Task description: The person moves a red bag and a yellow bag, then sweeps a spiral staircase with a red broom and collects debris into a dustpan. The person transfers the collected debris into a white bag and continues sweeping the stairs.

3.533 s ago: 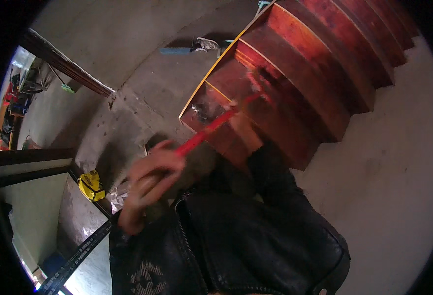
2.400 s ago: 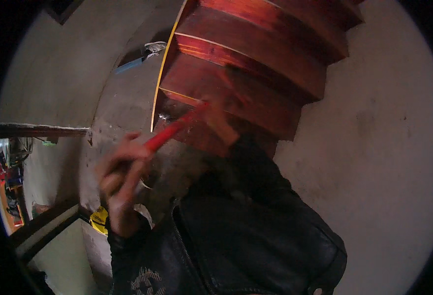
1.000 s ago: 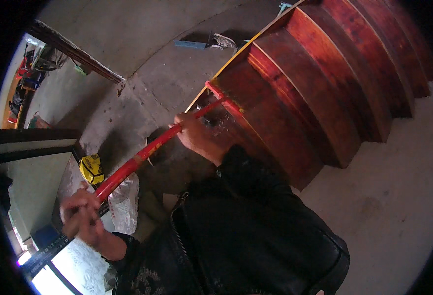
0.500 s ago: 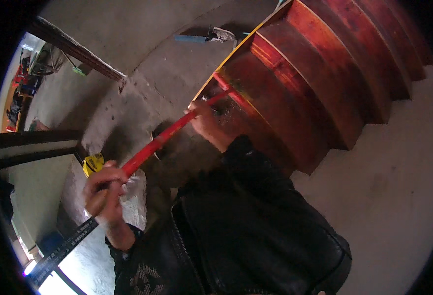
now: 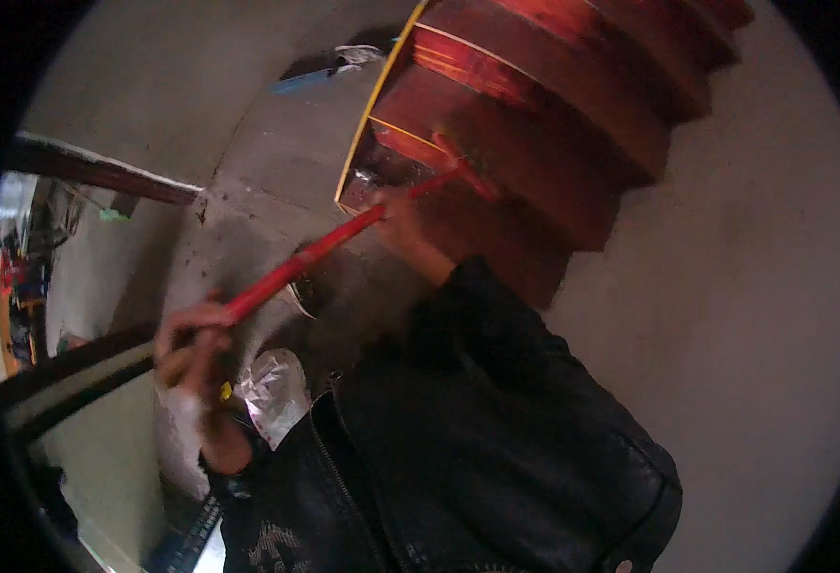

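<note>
My left hand [image 5: 191, 349] is closed on the near end of a long red pole [image 5: 286, 272] at the lower left. Farther along it, my right hand [image 5: 401, 234] grips the pole, slightly blurred. The pole ends in a red crosswise head [image 5: 477, 177] with greenish bristles, blurred, over one of the lower wooden stair steps [image 5: 535, 215]. A yellow strip [image 5: 387, 72] runs along the left edge of the reddish-brown staircase. Small pale debris [image 5: 363, 177] lies on the lowest step near that edge.
A shoe [image 5: 358, 57] and a blue object [image 5: 301, 81] lie left of the stairs. A crumpled silver bag [image 5: 277, 392] sits below the pole, with a yellow item partly hidden behind my left hand. A doorway [image 5: 19, 277] is at left, a pale wall [image 5: 745, 334] at right.
The view has swung, so the stairs sit farther left in it. Compared with half a second ago, the pole's head has shifted rightward along the step, with both hands still gripping the pole.
</note>
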Available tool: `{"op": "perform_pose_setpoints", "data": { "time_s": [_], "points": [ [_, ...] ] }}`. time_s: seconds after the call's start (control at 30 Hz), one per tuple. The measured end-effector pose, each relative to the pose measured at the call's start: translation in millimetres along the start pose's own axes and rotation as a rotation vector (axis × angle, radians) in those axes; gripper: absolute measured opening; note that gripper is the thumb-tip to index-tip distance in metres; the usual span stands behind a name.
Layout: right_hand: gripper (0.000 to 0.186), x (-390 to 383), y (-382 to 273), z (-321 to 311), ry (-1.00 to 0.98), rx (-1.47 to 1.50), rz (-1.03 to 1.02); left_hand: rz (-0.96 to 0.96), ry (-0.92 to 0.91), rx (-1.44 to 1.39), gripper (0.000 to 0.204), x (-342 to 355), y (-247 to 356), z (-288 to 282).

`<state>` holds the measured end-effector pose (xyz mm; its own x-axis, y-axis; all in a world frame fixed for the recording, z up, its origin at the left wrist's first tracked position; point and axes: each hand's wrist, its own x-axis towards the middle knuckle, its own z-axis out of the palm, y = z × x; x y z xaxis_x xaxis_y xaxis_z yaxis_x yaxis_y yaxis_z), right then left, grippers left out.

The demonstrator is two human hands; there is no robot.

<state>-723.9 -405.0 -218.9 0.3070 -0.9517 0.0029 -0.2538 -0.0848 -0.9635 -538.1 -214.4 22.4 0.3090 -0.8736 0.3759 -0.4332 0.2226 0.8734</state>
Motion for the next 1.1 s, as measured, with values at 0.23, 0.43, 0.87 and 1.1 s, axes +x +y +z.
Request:
{"op": "perform_pose_setpoints", "data": {
  "time_s": [0.23, 0.43, 0.87, 1.1],
  "points": [
    [0.026, -105.1, -14.4, -29.6, 0.146, -0.457, 0.007, -0.081, -0.048, 0.066, 0.022, 19.4, -53.3, -41.8],
    [0.023, -127.5, 128.4, -146.3, 0.466, -0.583, 0.233, -0.256, -1.002, -0.505, 0.016, 32.5, -58.1, 168.8],
    [0.021, 11.0, 117.2, -23.6, 0.035, -0.584, 0.078, -0.413, -0.478, -0.156, 0.004, 95.9, -45.9, 134.3],
    [0.023, 53.7, 97.1, 40.4, -0.246, 0.078, -0.227, -0.204, -0.285, 0.089, 0.007, 69.0, -8.0, 83.6]
  ]
}}
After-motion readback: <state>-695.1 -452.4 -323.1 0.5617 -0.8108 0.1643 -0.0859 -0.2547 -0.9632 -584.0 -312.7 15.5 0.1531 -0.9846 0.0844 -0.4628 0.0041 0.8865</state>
